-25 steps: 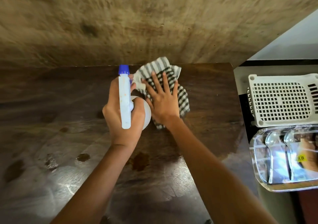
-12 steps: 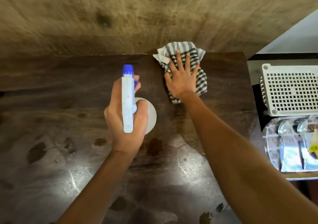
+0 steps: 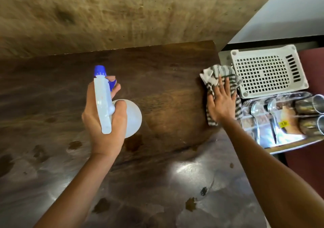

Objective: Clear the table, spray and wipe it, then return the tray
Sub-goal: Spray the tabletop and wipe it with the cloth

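Right hand (image 3: 221, 103): grip flat, fingers spread, palm pressing the cloth (image 3: 214, 80) onto the surface (image 3: 166, 87) at its right edge. Not closed round the cloth; holds it by downward pressure only.

Left hand (image 3: 103, 121): grip wrapped round the neck of the spray bottle (image 3: 103, 105), one finger at the blue trigger, nozzle pointing away from the person. Bottle held above the surface, well left of the cloth.

Beyond the cloth, off the edge: white basket (image 3: 268, 71), upturned; nearer the person, the tray (image 3: 280, 147) with spoons (image 3: 263, 110) and metal cups (image 3: 310, 115).

Surface: wet patches and dark spots lie nearer the person than both grips.

Step in hand, judged: wiping. Done well, the palm stays flat, strokes overlap, and the cloth stops short of the edge, then works back over the wet near half.

Unclear: bottle's fill level; tray's far end cut off; yellow label unreadable; whole view motion-blurred.
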Action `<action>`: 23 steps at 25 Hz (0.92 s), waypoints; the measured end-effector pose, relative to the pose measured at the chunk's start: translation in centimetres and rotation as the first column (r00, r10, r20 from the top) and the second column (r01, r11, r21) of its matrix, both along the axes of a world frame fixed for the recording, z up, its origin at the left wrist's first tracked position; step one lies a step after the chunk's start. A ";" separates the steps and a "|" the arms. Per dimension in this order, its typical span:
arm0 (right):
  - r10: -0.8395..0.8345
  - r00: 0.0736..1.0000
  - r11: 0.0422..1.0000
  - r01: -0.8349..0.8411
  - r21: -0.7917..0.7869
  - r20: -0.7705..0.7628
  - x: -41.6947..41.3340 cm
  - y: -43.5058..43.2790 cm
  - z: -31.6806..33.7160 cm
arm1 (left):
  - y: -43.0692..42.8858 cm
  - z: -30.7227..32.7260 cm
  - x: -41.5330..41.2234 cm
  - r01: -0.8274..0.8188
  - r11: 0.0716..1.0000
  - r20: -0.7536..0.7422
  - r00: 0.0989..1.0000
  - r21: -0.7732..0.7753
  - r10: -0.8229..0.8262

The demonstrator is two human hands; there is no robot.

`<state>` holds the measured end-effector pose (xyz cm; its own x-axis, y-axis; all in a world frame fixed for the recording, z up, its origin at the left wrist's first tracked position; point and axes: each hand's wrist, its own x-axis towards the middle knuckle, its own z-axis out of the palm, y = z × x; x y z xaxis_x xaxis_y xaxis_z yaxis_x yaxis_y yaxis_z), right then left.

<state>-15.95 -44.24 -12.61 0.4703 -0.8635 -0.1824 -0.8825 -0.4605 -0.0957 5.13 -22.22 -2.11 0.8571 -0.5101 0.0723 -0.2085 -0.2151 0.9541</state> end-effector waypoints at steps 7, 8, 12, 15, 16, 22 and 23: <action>0.196 0.980 0.980 -0.196 0.041 0.021 -2.6 7.4 -0.2 | 1.0 -0.8 -0.9 0.013 0.998 -0.024 1.000 0.053 -0.012; 0.251 0.968 0.967 -0.252 0.043 0.016 -4.1 8.2 -0.2 | 0.9 -0.9 -1.0 0.022 0.998 -0.025 0.999 0.058 -0.021; -0.054 0.998 0.998 0.052 0.047 0.027 -4.4 4.5 0.2 | 0.4 -0.9 -1.4 0.051 0.995 -0.012 0.999 0.088 -0.050; -0.190 0.982 0.980 0.189 0.054 0.018 1.2 3.3 0.1 | 0.4 -0.4 -1.7 0.012 0.997 -0.020 1.000 0.073 -0.011; -0.135 0.991 0.990 0.135 0.051 0.002 3.3 3.9 0.0 | 0.7 -0.2 -1.8 0.002 0.998 -0.018 1.000 0.068 -0.001; 0.451 0.892 0.891 -0.451 0.042 0.020 9.3 15.3 -0.1 | 4.2 1.0 -2.8 -0.044 0.994 0.005 0.999 0.104 0.044; 0.564 0.825 0.824 -0.564 0.049 0.020 8.2 17.0 -0.2 | 4.9 1.3 -2.9 -0.026 0.992 0.007 1.000 0.121 0.025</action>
